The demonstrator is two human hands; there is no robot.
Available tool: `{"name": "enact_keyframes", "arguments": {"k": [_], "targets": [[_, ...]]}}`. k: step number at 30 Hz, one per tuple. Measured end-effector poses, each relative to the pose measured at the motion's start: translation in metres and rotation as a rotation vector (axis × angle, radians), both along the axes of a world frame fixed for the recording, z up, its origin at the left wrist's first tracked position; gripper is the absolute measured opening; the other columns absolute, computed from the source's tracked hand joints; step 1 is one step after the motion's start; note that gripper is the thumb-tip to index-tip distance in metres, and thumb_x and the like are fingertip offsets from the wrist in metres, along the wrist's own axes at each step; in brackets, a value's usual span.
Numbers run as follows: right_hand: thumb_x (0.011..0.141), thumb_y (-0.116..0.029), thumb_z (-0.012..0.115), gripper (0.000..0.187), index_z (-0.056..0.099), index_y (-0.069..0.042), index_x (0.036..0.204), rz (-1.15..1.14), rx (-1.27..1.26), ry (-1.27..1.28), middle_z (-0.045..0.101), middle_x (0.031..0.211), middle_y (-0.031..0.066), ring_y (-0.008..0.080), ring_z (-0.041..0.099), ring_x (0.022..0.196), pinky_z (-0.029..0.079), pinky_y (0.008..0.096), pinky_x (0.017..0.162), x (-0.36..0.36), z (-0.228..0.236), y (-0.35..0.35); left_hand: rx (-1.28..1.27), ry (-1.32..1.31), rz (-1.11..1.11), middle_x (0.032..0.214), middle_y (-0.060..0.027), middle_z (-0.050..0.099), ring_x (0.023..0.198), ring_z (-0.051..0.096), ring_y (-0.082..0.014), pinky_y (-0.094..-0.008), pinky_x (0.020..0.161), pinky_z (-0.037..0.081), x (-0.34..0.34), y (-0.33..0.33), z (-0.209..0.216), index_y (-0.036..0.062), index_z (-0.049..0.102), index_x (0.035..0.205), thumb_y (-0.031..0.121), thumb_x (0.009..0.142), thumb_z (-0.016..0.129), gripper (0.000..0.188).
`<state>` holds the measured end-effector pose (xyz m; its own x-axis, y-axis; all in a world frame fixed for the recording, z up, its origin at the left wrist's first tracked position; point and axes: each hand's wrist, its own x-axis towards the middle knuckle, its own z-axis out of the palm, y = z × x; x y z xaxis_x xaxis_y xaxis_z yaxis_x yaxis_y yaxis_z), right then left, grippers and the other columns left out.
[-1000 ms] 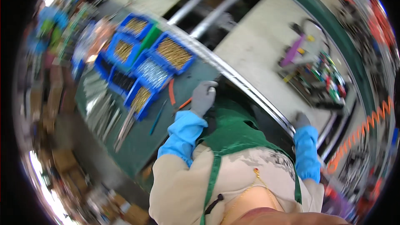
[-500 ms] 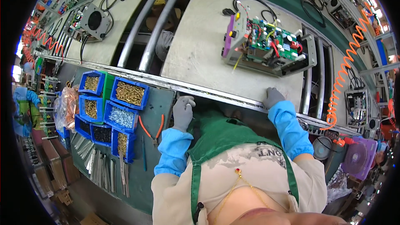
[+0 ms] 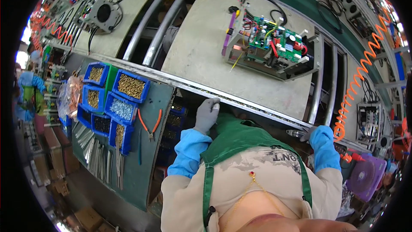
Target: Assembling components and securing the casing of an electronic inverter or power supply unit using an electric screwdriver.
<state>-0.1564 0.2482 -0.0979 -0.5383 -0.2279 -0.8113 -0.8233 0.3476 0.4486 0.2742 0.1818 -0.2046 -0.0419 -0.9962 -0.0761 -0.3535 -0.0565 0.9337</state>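
My left hand [image 3: 207,114], in a grey glove, hangs at the near rail of the conveyor with its fingers curled; anything in them is hidden. At the right end of that rail, my gloved right hand [image 3: 307,134] closes on a silvery barrel-shaped power tool [image 3: 295,133], partly hidden by hand and sleeve. Beyond both hands, an open electronic unit [image 3: 277,45] rests on the pale board [image 3: 193,51]. It has a green circuit board, coloured wires, a metal frame and a purple-edged panel at its left. Neither hand touches it.
Blue bins [image 3: 131,87] of screws and small parts stand on the green side table [image 3: 146,180], beside orange-handled pliers [image 3: 150,124] and metal strips. Steel rollers [image 3: 156,30] separate the boards. An orange coiled hose [image 3: 349,90] hangs at right, above a purple fan [image 3: 367,176].
My right hand has left the board's near edge, moved right and taken hold of the silvery tool. My left hand has shifted right along the rail. The view has turned slightly.
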Motion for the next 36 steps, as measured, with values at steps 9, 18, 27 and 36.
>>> {"name": "enact_keyframes", "arguments": {"k": [9, 18, 27, 36], "targets": [[0.059, -0.04, 0.075, 0.044, 0.067, -0.011, 0.092, 0.688, -0.228, -0.218, 0.066, 0.082, 0.0137, 0.0305, 0.064, 0.078, 0.051, 0.0406, 0.07, 0.072, 0.089, -0.022, -0.344, -0.003, -0.693, 0.096, -0.0148, 0.061, 0.086, 0.061, -0.0317, -0.0402, 0.078, 0.05, -0.079, -0.009, 0.039, 0.0055, 0.062, 0.103, 0.032, 0.073, 0.064, 0.04], [0.056, -0.022, 0.077, 0.071, 0.05, -0.003, 0.119, 0.13, -0.425, -1.223, 0.06, 0.101, 0.012, 0.0225, 0.058, 0.09, 0.046, 0.0337, 0.08, 0.143, 0.039, -0.062, -0.321, -0.569, -0.638, 0.085, -0.0061, 0.061, 0.08, 0.06, -0.0271, -0.0409, 0.069, 0.048, -0.049, -0.013, 0.106, 0.0119, 0.06, 0.084, 0.022, 0.064, 0.066, 0.022], [0.072, -0.035, 0.07, 0.064, 0.043, -0.005, 0.121, -1.188, -0.126, -1.698, 0.063, 0.077, 0.0109, 0.0191, 0.062, 0.058, 0.053, 0.0274, 0.05, 0.217, -0.01, -0.051, -0.352, -0.319, 0.149, 0.085, -0.0151, 0.062, 0.085, 0.058, -0.0328, -0.0418, 0.077, 0.047, 0.124, -0.009, 0.128, 0.0035, 0.063, 0.086, 0.026, 0.074, 0.061, 0.026], [0.076, -0.039, 0.065, 0.04, 0.052, -0.016, 0.106, -1.275, -0.23, -1.456, 0.064, 0.073, 0.0089, 0.0191, 0.06, 0.053, 0.051, 0.0322, 0.045, 0.21, -0.05, -0.033, 0.252, -0.608, 0.735, 0.102, -0.0124, 0.064, 0.094, 0.061, -0.0288, -0.0364, 0.084, 0.047, 0.34, 0.062, 0.03, 0.0078, 0.064, 0.108, 0.015, 0.077, 0.065, 0.032]]}}
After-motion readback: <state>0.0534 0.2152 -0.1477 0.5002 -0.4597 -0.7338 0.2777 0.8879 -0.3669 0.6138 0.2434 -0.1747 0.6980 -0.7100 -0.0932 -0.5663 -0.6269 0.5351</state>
